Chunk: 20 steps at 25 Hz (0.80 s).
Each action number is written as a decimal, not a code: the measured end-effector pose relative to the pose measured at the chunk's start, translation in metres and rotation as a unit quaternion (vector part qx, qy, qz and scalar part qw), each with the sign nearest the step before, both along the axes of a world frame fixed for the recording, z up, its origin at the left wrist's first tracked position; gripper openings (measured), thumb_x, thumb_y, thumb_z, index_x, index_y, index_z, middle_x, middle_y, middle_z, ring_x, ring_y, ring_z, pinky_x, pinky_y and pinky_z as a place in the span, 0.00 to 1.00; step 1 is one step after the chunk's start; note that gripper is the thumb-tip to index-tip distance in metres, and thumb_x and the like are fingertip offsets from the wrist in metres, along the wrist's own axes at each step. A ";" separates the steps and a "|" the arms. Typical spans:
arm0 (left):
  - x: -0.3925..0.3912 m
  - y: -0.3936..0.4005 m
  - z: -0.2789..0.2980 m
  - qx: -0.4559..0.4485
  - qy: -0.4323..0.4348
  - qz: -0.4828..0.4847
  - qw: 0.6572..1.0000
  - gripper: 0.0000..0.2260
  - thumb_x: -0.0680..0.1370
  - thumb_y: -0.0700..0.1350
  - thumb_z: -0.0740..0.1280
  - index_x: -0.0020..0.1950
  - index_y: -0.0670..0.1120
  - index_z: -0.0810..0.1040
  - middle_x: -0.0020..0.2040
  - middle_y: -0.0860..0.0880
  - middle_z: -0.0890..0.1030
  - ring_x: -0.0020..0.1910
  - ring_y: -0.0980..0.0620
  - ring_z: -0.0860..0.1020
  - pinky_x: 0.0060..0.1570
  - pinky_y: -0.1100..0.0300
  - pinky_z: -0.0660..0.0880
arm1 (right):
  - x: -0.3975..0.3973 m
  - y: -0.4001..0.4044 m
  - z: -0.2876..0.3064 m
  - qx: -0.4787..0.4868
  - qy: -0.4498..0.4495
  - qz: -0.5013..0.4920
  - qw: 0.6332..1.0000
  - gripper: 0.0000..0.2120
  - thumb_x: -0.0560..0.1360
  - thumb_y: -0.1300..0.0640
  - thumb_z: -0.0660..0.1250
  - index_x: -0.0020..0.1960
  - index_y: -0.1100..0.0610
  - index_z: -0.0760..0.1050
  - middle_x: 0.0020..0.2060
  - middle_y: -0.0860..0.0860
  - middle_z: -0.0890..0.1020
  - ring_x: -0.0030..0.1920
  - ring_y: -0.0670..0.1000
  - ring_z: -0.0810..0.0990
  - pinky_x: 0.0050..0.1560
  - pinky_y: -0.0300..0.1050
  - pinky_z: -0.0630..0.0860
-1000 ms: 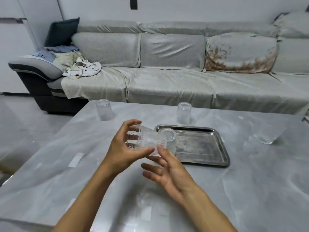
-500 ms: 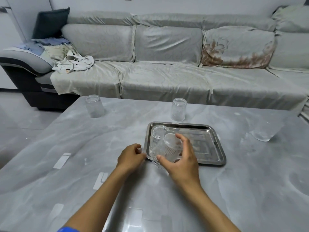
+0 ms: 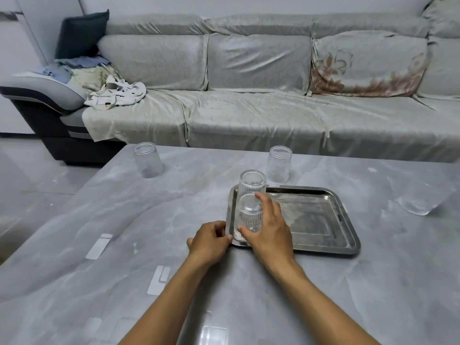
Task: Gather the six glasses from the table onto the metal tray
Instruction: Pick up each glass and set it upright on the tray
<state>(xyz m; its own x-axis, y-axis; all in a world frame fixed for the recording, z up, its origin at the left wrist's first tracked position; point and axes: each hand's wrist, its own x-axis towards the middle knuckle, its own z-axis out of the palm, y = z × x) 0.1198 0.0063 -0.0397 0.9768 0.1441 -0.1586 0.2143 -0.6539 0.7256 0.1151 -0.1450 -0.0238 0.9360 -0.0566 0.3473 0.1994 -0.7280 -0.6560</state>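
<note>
The right hand (image 3: 270,235) has its fingers (image 3: 261,197) wrapped around a glass (image 3: 249,215) standing upside down in the tray's (image 3: 323,220) near left corner, a second glass (image 3: 252,185) stands just behind it, and the left hand (image 3: 209,241), fingers curled, touches the tray's edge on the tabletop (image 3: 124,220).

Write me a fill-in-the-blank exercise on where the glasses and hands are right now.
1. The number of glasses standing on the metal tray is ____.
2. The right hand grips the ____ of those two glasses.
3. The left hand rests at the tray's near-____ corner.
4. The glass at the table's far-left corner stands upside ____.

Missing words: two; nearer; left; down
</note>
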 end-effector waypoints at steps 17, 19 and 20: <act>-0.056 -0.091 0.072 0.152 -0.385 -0.135 0.900 0.26 0.73 0.48 0.62 0.71 0.43 0.70 0.68 0.40 0.74 0.64 0.37 0.74 0.62 0.42 0.70 | -0.094 -0.194 0.029 -0.011 -0.042 -0.207 0.977 0.36 0.69 0.54 0.73 0.74 0.55 0.64 0.73 0.55 0.67 0.71 0.56 0.68 0.68 0.51 0.67; -0.071 -0.122 0.068 0.170 -0.348 -0.187 0.903 0.27 0.72 0.47 0.64 0.72 0.42 0.70 0.70 0.38 0.73 0.67 0.36 0.72 0.66 0.39 0.68 | -0.104 -0.243 0.034 0.007 -0.105 -0.368 0.924 0.39 0.66 0.56 0.74 0.75 0.53 0.62 0.75 0.57 0.64 0.71 0.60 0.67 0.65 0.58 0.67; -0.075 -0.131 0.064 0.181 -0.325 -0.204 0.906 0.28 0.72 0.47 0.64 0.72 0.42 0.70 0.71 0.38 0.72 0.69 0.36 0.71 0.68 0.39 0.66 | -0.110 -0.265 0.034 0.053 -0.117 -0.437 0.890 0.42 0.65 0.56 0.75 0.75 0.53 0.59 0.75 0.58 0.63 0.70 0.62 0.68 0.63 0.60 0.68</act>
<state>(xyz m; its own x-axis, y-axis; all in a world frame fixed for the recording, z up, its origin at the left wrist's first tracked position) 0.0444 -0.1249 0.0238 0.8307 -0.3224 0.4539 -0.4939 -0.8031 0.3334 0.0055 -0.4103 0.0105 0.4219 -0.7712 0.4767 -0.2725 -0.6093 -0.7446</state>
